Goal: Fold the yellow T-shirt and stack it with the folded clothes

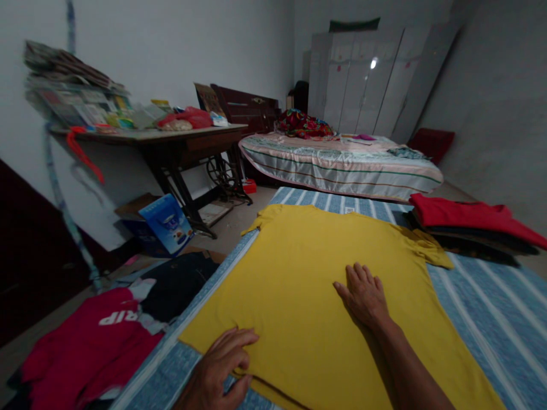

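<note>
Fingers (241,337) of left hand (217,367) pinch yellow T-shirt (299,267) hem; right hand (363,296) splayed flat. Smoothing, apparently; folding calls for aligned edges.

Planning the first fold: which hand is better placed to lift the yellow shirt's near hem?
Left, probably. The left hand curls over the near hem of the yellow shirt, by its left corner; the right hand lies flat, fingers spread, on the shirt's middle, away from any edge.

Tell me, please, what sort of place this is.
Probably a home bedroom: a bed with a striped quilt, tall pale grey wardrobes behind it, and a yellow short-sleeved T-shirt spread flat on a blue striped bedcover.
</note>
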### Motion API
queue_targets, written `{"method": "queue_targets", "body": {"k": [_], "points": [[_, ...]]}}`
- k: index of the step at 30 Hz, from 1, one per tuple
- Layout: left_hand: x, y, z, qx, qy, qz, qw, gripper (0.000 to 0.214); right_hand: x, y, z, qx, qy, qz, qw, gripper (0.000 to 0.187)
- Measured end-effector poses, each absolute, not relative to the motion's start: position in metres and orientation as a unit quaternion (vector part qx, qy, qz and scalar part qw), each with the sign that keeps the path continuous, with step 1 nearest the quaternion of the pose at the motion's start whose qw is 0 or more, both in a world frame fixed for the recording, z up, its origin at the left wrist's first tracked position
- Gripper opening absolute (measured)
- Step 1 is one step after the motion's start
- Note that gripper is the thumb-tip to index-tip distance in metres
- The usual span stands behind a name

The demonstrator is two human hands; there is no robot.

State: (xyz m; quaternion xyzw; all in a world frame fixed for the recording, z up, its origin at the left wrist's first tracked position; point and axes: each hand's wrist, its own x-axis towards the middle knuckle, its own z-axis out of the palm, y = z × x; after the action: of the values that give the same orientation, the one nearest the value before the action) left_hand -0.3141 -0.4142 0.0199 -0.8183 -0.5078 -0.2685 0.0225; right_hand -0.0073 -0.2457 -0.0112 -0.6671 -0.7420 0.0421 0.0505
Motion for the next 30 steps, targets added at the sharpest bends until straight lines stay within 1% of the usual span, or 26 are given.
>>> {"method": "queue_targets", "body": {"k": [6, 13, 21, 30], "points": [[-0.3139, -0.4145, 0.0193, -0.819, -0.504, -0.273, 0.032, 0.016, -0.0074, -0.2452, -0.0132, -0.664, -0.744, 0.035, 0.06, 0.062], [-0.3148, -0.4165, 0.0182, -0.818, -0.506, -0.273, 0.02, 0.015, -0.0075, -0.2445, -0.0124, -0.666, -0.743, 0.043, 0.049, 0.063], [-0.3149, -0.416, 0.0172, -0.823, -0.505, -0.258, 0.049, 0.015, -0.0081, -0.2464, -0.0099, -0.668, -0.742, 0.04, 0.045, 0.063], [-0.3161, -0.4181, 0.0199, -0.822, -0.51, -0.252, 0.021, 0.01, -0.0081, -0.2453, -0.0116, -0.666, -0.743, 0.051, 0.046, 0.064]]}}
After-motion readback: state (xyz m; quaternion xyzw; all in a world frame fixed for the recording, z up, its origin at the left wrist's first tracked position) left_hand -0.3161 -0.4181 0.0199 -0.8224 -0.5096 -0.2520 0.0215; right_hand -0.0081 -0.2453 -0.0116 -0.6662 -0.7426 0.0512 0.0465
